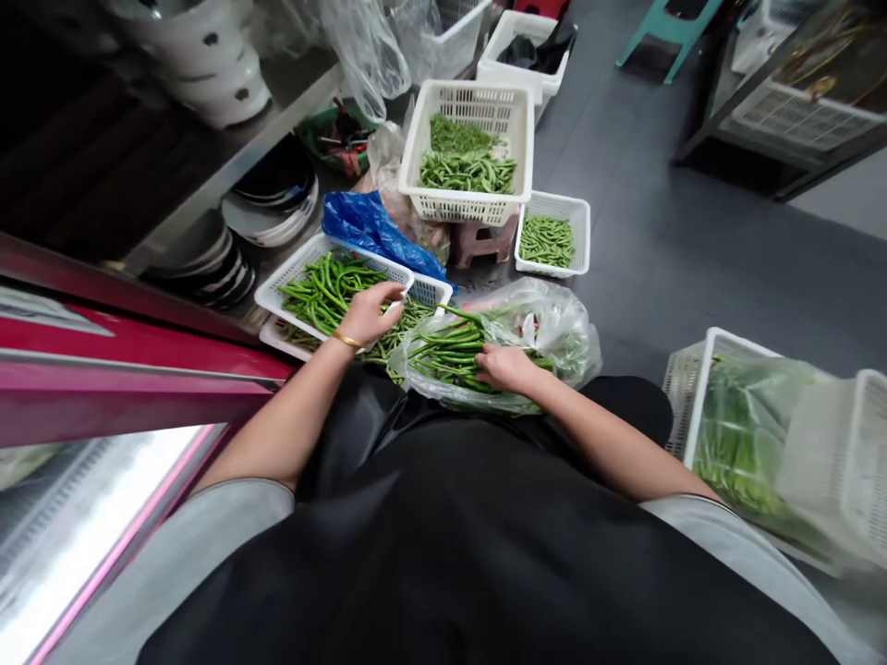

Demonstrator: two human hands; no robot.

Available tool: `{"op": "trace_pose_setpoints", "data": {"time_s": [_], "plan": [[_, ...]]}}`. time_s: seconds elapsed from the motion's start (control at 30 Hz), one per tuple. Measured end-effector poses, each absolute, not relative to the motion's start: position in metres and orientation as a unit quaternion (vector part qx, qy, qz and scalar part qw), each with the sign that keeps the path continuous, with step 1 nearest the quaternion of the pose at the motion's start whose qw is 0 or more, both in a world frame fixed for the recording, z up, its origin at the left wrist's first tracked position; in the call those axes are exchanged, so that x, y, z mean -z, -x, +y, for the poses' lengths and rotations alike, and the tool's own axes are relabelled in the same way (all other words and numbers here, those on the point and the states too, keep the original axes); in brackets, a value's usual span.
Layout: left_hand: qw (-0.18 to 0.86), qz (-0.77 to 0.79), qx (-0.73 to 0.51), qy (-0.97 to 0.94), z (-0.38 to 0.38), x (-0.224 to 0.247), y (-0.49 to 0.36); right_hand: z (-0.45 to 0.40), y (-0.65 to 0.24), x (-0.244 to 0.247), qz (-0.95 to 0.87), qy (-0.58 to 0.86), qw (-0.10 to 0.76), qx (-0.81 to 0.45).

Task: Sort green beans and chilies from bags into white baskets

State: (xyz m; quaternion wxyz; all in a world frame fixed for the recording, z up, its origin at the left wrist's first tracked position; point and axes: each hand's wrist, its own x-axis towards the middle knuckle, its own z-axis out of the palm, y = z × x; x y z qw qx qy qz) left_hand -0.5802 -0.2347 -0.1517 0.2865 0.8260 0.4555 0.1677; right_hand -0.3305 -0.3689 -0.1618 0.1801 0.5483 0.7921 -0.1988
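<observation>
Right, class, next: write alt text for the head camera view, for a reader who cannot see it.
A right hand touches long green vegetables in a clear plastic bag, while the left hand, wearing a gold bracelet, is beside a white basket of similar ones. Beyond, a larger white basket holds cut greens.

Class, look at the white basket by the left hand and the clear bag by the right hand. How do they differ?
The white basket looks stiff and keeps its shape; the clear bag is soft and crumpled. The basket has a solid white rim, while the bag is see-through. Both hold long green vegetables.
</observation>
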Motion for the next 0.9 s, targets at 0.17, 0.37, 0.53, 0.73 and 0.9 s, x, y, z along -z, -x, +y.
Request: {"op": "trace_pose_setpoints", "data": {"time_s": [0.17,0.37,0.53,0.73,0.9], "plan": [[0.467,0.371,-0.277,-0.754,-0.298,0.138,0.527,-0.352,0.310,0.141,0.792,-0.567,0.102,0.202],[0.598,0.268,-0.251,-0.712,-0.310,0.139,0.469,-0.367,0.287,0.076,0.766,-0.586,-0.224,0.142],[0.662,0.258,-0.274,-0.648,-0.319,0.137,0.438,-0.377,0.304,0.075,0.760,-0.604,-0.240,-0.016],[0.659,0.324,-0.321,-0.597,-0.323,0.125,0.478,-0.389,0.294,0.124,0.728,-0.684,0.023,0.040],[0.671,0.330,-0.460,-0.479,-0.308,0.106,0.503,-0.389,0.303,0.166,0.756,-0.602,0.217,0.139]]}}
